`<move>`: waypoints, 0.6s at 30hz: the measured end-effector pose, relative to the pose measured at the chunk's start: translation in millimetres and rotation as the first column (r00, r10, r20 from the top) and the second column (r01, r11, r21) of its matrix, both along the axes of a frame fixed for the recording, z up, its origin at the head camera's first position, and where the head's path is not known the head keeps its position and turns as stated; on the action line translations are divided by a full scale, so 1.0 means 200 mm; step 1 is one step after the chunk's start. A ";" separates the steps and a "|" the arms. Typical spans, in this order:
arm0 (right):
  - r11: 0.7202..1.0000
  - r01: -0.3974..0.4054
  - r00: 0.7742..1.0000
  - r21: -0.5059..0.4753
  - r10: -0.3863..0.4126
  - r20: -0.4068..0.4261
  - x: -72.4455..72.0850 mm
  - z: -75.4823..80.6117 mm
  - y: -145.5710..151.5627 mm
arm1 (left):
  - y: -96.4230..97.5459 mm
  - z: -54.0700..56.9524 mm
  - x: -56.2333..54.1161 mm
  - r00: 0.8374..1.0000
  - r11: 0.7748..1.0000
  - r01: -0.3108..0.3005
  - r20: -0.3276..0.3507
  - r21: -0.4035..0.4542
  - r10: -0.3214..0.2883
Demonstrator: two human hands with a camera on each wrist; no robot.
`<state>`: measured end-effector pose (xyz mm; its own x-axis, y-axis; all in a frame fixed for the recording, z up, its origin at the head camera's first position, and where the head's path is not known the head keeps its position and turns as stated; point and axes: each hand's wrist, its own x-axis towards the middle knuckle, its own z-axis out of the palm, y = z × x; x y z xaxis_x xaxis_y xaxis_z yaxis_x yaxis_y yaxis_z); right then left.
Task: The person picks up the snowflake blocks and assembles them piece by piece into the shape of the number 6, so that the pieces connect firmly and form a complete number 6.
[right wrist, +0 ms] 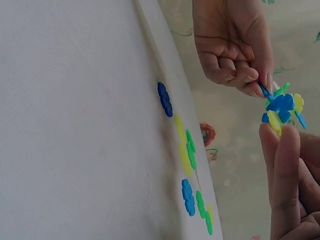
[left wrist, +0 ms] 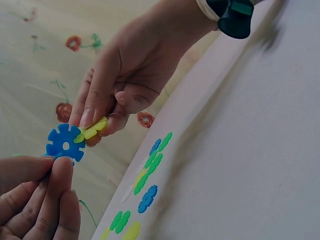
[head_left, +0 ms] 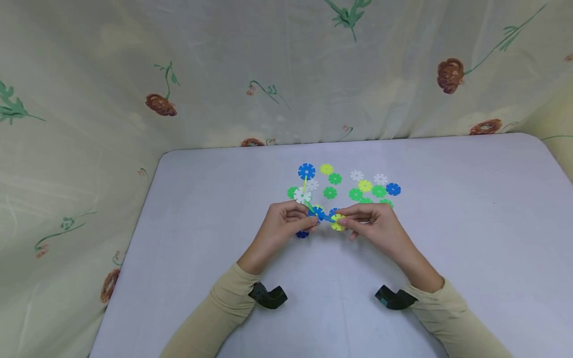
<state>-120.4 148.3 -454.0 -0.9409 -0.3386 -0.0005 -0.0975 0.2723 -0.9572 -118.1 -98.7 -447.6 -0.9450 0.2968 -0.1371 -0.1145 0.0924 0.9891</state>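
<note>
Both hands meet over the middle of the white table (head_left: pixel 224 199). My left hand (head_left: pixel 311 219) pinches a cluster of joined plastic snowflake discs (head_left: pixel 313 210), blue, white, green and yellow. My right hand (head_left: pixel 342 221) pinches a yellow disc (head_left: pixel 336 222) against the cluster's right side. In the left wrist view the right hand (left wrist: pixel 90 122) holds the yellow disc (left wrist: pixel 92 131) slotted into a blue disc (left wrist: pixel 65 144), which the left hand's fingers (left wrist: pixel 55 175) hold. From the right wrist, the left hand (right wrist: pixel 262 85) grips the cluster (right wrist: pixel 282 105) above the right hand's fingers (right wrist: pixel 287 160).
Several loose discs lie just beyond the hands: a blue one (head_left: pixel 306 171), green ones (head_left: pixel 330 192), white ones (head_left: pixel 380 179), another blue (head_left: pixel 393 189). One blue disc (head_left: pixel 302 234) lies under the left hand. A flowered curtain (head_left: pixel 89 99) hangs close round the table's back and left.
</note>
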 end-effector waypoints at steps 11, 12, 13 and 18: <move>0.998 -0.025 0.995 -0.065 0.031 0.090 -0.02 -0.01 0.02 | -0.01 0.01 -0.01 0.999 0.999 -0.035 -0.022 0.029 0.036; 0.997 -0.021 0.995 -0.069 0.028 0.101 -0.02 -0.01 0.02 | -0.01 0.01 -0.01 0.999 0.999 -0.038 -0.020 0.037 0.039; 0.997 -0.017 0.994 -0.074 0.025 0.111 -0.02 -0.01 0.02 | -0.01 0.01 -0.01 0.999 0.998 -0.040 -0.021 0.042 0.041; 0.994 0.009 0.992 -0.106 0.004 0.123 -0.02 -0.01 0.02 | -0.01 0.00 -0.01 0.999 0.997 -0.052 -0.012 0.063 0.053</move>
